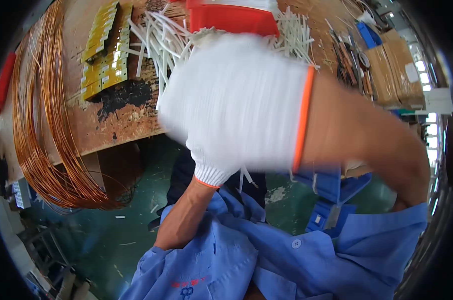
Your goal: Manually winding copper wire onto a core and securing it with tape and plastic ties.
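My right hand point(236, 100), in a white knit glove with an orange cuff, is raised close in front of me and blurred by motion. Its fingers do not show. Behind it is my left hand point(214, 167), gloved the same way; only the wrist and a little of the glove show below the right hand, and its fingers are hidden. Thin white strands point(245, 177) stick out under the gloves; which hand they belong to, if either, I cannot tell. Past the gloves, a heap of thin white tubes point(164, 37) lies on the worn wooden bench point(131, 122).
A large coil of copper wire point(46, 115) hangs over the bench's left edge. Yellow taped blocks point(104, 75) lie beside it. A red bin point(231, 19) stands at the back. Hand tools point(349, 60) and a cardboard box point(396, 70) are at right. Blue bins point(331, 200) sit below.
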Available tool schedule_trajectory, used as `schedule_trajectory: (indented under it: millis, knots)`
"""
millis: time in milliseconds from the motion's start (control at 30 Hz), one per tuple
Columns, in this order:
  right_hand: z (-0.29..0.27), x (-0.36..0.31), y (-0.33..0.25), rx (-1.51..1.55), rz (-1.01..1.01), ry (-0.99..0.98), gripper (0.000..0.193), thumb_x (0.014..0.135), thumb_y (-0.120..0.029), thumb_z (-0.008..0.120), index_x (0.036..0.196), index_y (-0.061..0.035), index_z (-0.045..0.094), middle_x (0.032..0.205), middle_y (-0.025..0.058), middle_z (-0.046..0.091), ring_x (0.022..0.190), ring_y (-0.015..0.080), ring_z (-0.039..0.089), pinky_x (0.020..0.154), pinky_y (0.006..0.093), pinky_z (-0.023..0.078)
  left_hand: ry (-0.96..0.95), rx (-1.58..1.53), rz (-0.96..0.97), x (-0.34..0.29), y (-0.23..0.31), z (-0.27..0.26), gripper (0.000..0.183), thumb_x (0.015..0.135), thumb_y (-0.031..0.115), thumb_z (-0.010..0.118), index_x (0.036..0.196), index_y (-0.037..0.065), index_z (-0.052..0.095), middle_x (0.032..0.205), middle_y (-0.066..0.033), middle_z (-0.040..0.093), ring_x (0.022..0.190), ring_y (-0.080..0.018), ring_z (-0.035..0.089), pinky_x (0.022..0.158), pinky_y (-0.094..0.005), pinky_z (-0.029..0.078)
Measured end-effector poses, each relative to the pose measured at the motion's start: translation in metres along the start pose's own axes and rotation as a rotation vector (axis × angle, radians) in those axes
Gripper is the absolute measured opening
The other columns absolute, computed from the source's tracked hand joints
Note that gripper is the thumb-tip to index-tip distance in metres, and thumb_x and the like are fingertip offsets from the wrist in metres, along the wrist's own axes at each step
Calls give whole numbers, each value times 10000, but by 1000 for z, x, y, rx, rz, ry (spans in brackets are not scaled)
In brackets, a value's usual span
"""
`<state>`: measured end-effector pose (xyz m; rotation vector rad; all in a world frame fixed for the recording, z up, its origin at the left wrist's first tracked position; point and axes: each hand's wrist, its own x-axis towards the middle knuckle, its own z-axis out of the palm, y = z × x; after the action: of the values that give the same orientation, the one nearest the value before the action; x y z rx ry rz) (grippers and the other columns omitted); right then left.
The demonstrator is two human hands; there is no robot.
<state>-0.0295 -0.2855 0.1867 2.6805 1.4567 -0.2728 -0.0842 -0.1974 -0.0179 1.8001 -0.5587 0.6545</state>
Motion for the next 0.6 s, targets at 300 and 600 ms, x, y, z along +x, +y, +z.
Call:
schedule_trajectory:
  millis: [300,600]
  knots:
    - [61,-88,10,370,343,219,190,937,-150,656,852,1,734,732,125,659,641,240,646,638,409,521,51,-7,2,22,-1,-26,664,769,237,1012,1313,20,700,1459,-194,649,1466,-465,537,1215,-563,441]
    - [1,10,-18,-129,-152,172,189,883,-210,707,894,-26,749,787,104,696,671,267,680,596,402,549,66,-36,-240,10,3,-25,570,752,281,1015,1173,14,737,1386,-185,668,1357,-436,622,1152,-546,509]
